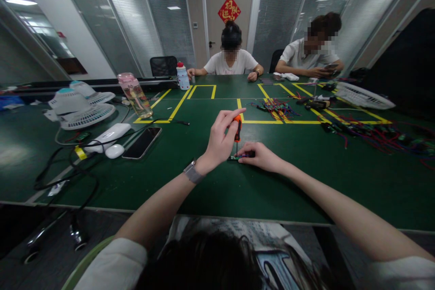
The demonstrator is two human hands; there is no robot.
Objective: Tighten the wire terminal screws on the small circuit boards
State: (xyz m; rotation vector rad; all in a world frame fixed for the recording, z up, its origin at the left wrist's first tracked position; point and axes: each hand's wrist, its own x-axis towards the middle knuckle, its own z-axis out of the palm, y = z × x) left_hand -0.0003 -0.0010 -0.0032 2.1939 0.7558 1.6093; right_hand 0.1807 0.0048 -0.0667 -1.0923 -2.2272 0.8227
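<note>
My left hand [220,139] is closed round the orange and black handle of a screwdriver [238,132], with the index finger stretched over its top. The screwdriver stands upright, its thin shaft pointing down at a small green circuit board [234,158] on the green table. Whether the tip sits in a screw is too small to tell. My right hand [263,157] pinches the board's right side with thumb and fingers. Some dark wires show under those fingers, and part of the board is hidden by them.
Tangled red and blue wires with boards [278,108] lie beyond my hands, more [384,133] at the right. To the left are a phone [142,143], a white power strip [110,137], a pink-lidded bottle [135,95] and fans [84,115]. Two people sit across the table [190,181].
</note>
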